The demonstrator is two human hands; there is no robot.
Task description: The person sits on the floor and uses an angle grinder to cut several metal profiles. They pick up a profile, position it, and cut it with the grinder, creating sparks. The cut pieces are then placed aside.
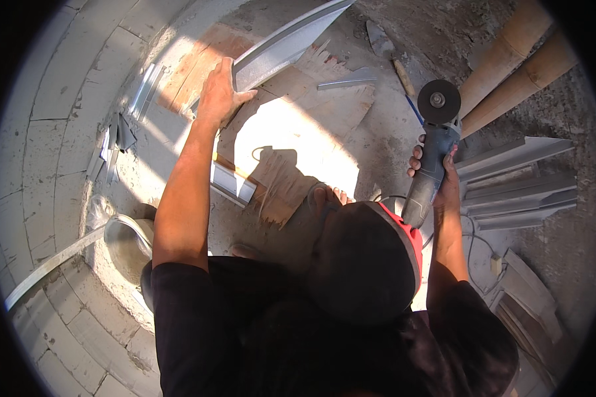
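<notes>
Now the left hand (217, 92) grips the metal profile (281, 47), its far end cut off; right hand (437, 173) clamps the angle grinder (434, 142), cap (371, 261) hiding its tail.

The person's cap (371, 258) and dark shirt (245, 331) hide the floor below them and part of a foot (328, 196). The long metal profile (285, 43) runs out of the top edge, its near end covered by the left hand (218, 92). The right hand (437, 175) hides the middle of the angle grinder (434, 142). The stacked metal profiles (516, 185) blur toward the dark rim.
</notes>
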